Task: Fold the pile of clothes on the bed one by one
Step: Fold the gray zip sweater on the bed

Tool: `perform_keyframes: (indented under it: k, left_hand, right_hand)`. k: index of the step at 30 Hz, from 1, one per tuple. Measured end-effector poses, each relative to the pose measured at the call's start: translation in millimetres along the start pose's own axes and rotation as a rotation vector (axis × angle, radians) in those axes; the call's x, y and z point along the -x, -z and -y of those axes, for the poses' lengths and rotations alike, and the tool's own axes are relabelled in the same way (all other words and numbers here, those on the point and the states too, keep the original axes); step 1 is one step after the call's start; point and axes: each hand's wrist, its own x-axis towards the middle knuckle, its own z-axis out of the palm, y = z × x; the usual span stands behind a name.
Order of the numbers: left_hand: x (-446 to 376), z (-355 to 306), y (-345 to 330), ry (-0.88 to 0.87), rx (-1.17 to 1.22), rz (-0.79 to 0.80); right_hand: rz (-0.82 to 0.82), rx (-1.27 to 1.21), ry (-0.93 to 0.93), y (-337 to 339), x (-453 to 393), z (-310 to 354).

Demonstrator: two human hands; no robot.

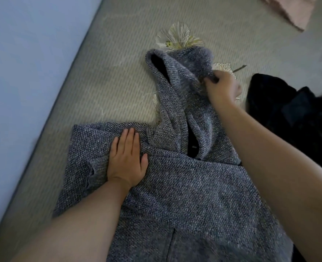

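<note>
A grey-blue knitted hooded garment (184, 186) lies spread on the bed, its hood (177, 72) pointing away from me. My left hand (127, 159) presses flat on the garment's left shoulder, fingers straight. My right hand (221, 87) pinches the hood's right edge, fingers curled around the fabric, lifting it slightly. The hood's dark opening shows at the upper left.
A dark navy or black pile of clothes (292, 118) lies to the right of the garment. A pink folded cloth (289, 10) sits at the top right. The bed sheet (118, 63) is beige with flower prints. The bed's left edge meets a pale blue wall (24, 63).
</note>
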Motion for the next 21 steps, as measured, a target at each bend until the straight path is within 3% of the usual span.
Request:
perform_keyframes:
  k: [7, 10, 13, 15, 17, 19, 21]
  left_hand:
    - [2.8, 3.9, -4.3, 0.005, 0.059, -0.090]
    - [22.1, -7.0, 14.3, 0.030, 0.367, -0.180]
    - [47.9, -21.6, 49.5, 0.059, 0.680, -0.371]
    - [69.9, -30.2, 74.5, -0.023, 0.722, -0.505]
    - [97.0, -35.7, 88.7, -0.211, 0.596, -0.575]
    - [125.9, -39.2, 87.4, -0.317, 0.444, -0.455]
    - [152.5, -44.8, 74.9, -0.199, 0.411, -0.216]
  right_hand:
    - [-0.052, -0.057, 0.386, 54.5, 116.3, -38.3]
    - [-0.160, 0.011, 0.574, 75.8, 175.5, -69.3]
    - [-0.232, 0.056, 0.720, 82.9, 225.1, -96.6]
    - [-0.239, 0.060, 0.792, 85.6, 256.1, -112.1]
    - [-0.213, 0.085, 0.822, 87.7, 285.6, -125.5]
    - [-0.192, 0.101, 0.835, 89.1, 311.0, -136.1]
    - [-0.193, 0.090, 0.854, 89.5, 331.4, -143.1]
